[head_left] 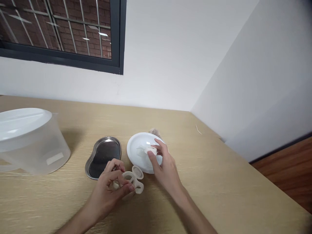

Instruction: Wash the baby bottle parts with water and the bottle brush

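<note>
My left hand (110, 187) is closed around a translucent plastic piece with round openings and an open round flap cap (137, 172). Thumb and fingers pinch its near side, hiding part of it. Over the white plate (133, 143), my right hand (168, 167) pinches a small white object (151, 150) between thumb and fingertips. A clear, see-through part extends to the left from it; I cannot make out its kind. Just left of the plate lies a kidney-shaped metal tray (103, 156), partly behind my left hand.
A large translucent pitcher (41, 146) with a white lid stands at the left. Behind the plate a small greyish item (154, 132) is partly hidden. A thin white strip (198, 129) lies near the table's right edge. Wall and barred window (73, 29) bound the back.
</note>
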`<state>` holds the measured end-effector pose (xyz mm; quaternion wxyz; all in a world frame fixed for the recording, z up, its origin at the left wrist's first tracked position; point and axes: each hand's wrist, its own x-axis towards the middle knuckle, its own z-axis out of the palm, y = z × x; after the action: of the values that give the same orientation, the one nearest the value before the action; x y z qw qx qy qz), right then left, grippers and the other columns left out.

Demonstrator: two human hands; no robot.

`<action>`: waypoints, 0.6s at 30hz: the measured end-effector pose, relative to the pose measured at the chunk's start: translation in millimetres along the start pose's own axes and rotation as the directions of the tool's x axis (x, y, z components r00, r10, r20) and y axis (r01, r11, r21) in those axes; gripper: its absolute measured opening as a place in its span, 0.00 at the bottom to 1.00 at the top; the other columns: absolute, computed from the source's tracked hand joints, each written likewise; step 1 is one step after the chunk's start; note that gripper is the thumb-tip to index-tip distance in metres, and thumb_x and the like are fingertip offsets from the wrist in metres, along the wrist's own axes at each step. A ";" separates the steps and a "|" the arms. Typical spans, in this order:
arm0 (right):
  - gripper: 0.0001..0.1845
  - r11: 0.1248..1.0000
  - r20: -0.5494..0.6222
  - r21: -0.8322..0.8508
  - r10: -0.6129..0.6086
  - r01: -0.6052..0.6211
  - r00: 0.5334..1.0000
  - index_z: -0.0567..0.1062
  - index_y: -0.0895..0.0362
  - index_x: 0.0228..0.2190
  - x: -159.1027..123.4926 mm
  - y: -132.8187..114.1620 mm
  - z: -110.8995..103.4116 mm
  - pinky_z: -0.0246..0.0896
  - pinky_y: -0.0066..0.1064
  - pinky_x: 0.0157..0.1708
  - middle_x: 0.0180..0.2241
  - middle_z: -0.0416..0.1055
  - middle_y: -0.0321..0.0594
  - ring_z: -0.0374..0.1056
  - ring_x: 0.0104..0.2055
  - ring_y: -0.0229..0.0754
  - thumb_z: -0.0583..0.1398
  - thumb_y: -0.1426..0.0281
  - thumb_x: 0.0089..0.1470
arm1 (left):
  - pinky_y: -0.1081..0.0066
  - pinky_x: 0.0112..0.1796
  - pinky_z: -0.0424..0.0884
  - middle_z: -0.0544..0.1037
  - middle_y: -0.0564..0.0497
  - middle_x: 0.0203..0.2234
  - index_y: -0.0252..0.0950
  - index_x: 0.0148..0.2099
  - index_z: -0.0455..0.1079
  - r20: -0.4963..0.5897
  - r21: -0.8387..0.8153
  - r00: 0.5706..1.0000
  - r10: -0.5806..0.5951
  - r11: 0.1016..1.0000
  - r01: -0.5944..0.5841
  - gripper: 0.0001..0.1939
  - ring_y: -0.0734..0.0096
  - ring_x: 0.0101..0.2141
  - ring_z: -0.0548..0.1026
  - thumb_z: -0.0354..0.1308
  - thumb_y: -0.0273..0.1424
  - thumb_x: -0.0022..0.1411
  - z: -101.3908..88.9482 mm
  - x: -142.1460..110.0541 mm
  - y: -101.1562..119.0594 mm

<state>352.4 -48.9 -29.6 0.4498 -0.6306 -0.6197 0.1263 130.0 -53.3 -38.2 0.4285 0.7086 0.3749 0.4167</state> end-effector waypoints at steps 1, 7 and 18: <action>0.27 1.000 -0.017 -0.005 0.005 -0.005 1.000 0.61 0.51 0.58 0.7 0.4 -0.3 0.65 0.40 0.47 0.51 0.72 0.46 0.70 0.48 0.48 0.55 0.56 0.62 | 0.68 0.40 0.64 0.66 0.49 0.37 0.36 0.23 0.70 -0.003 -0.010 1.000 0.004 1.000 -0.004 0.17 0.66 0.38 0.68 0.65 0.41 0.56 0.4 0.3 -0.5; 0.24 0.998 -0.131 -0.053 0.018 -0.025 0.991 0.64 0.53 0.55 8.6 9.0 -5.4 0.62 0.41 0.48 0.51 0.70 0.46 0.66 0.51 0.48 0.55 0.55 0.61 | 0.70 0.37 0.66 0.65 0.49 0.36 0.34 0.23 0.67 -0.027 -0.192 0.999 0.017 0.981 -0.022 0.17 0.68 0.37 0.68 0.66 0.38 0.56 0.7 2.9 -3.6; 0.11 0.865 0.163 -0.488 -0.045 0.120 0.986 0.72 0.55 0.41 9.1 19.8 -15.7 0.48 0.45 0.45 0.42 0.75 0.47 0.63 0.48 0.54 0.54 0.72 0.56 | 0.70 0.30 0.72 0.73 0.46 0.32 0.34 0.25 0.74 -0.242 -0.234 0.968 -0.070 0.972 0.011 0.17 0.65 0.32 0.70 0.69 0.44 0.48 -17.2 -1.3 -9.0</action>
<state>378.7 -43.7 -31.4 0.2313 -0.6867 -0.6891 -0.0107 112.3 -46.2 -41.9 0.4661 0.5885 0.3891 0.5339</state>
